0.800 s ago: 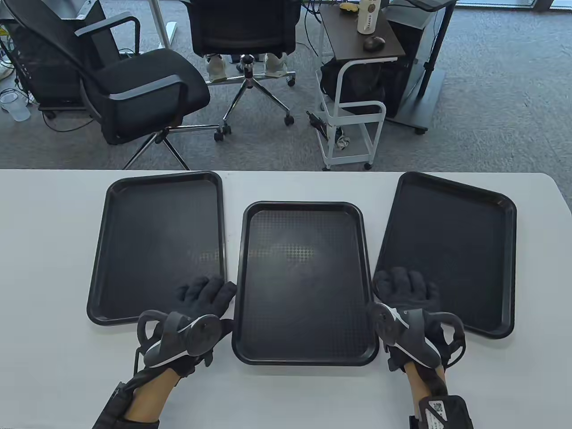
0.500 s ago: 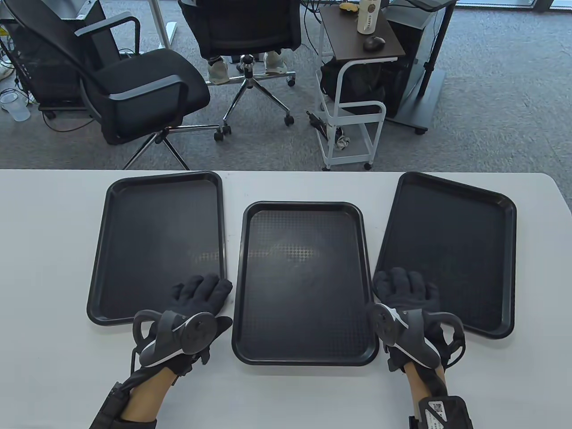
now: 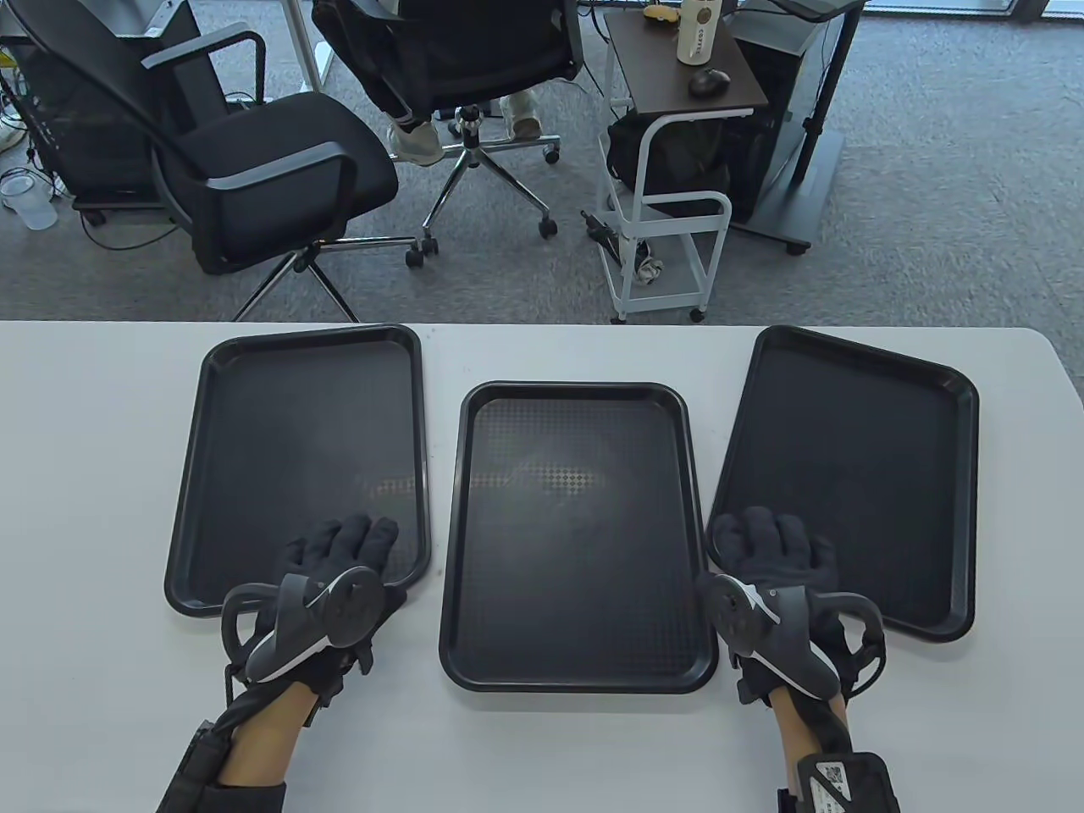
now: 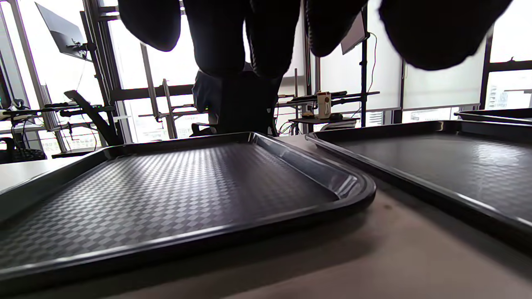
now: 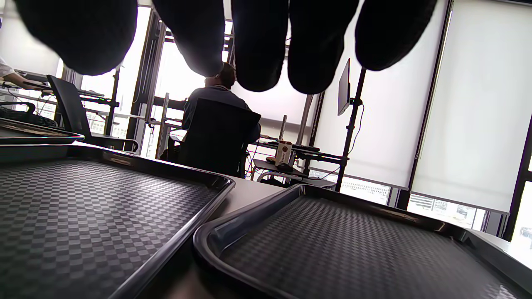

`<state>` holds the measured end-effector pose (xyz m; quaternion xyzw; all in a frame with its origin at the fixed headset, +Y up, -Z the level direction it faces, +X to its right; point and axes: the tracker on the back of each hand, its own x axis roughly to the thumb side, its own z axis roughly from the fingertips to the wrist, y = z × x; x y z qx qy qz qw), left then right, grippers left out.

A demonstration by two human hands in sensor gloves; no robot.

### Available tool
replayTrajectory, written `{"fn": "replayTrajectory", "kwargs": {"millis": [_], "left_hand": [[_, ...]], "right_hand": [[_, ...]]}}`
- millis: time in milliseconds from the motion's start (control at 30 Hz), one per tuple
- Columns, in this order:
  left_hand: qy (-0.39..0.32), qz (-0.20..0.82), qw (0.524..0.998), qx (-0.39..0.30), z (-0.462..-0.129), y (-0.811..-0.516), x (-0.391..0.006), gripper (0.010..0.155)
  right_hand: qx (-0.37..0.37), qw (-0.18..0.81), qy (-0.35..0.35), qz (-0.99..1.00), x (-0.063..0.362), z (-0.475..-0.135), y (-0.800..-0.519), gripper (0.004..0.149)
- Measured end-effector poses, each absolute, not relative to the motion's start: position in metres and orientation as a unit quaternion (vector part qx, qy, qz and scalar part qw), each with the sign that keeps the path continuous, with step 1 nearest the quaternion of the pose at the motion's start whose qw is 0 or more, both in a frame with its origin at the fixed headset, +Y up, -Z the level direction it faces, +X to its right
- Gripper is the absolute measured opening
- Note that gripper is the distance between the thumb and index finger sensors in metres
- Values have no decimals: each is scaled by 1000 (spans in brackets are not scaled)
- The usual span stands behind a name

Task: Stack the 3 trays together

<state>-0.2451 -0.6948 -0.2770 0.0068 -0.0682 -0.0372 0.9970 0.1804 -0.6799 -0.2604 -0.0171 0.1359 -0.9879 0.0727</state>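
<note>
Closest to the camera you've got both gloved hands coming in from the bottom edge. The left hand (image 3: 339, 563) sits over the near right corner of the left tray (image 3: 296, 457), fingers spread loose and not gripping anything; in the left wrist view the fingertips (image 4: 224, 37) hang clear above that tray's surface. The right hand (image 3: 766, 550) is over the near left corner of the right tray (image 3: 855, 474), fingers also spread, and in the right wrist view they hang above the tray without touching it.

Between the 2 hands is the middle tray (image 3: 576, 533), which comes nearest to the table's front edge. All 3 trays lie flat side by side on the white table (image 3: 85, 525), none stacked yet. The right one is rotated a bit, the other 2 sit fairly straight.

Beyond the table there are office chairs (image 3: 254, 161) and a small cart (image 3: 677, 127) on grey carpet.
</note>
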Motion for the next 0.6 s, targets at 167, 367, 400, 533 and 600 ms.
{"fn": "replayTrajectory", "kwargs": {"millis": [167,367,400,533,600], "left_hand": [[-21,-51,998,-43,-286,-709,-264,78],[9,-58,993,-102,-293,-726,-277,78],[10,-62,992,-110,-294,-728,-278,77],[14,-71,989,-133,-297,-735,-278,74],[15,-78,987,-140,-298,-737,-278,72]], "right_hand": [[-18,72,131,-989,181,-260,-680,65],[-19,71,124,-990,181,-260,-680,64],[-19,71,122,-990,181,-260,-680,64],[-20,74,116,-990,180,-260,-680,64],[-19,73,113,-991,180,-260,-680,64]]}}
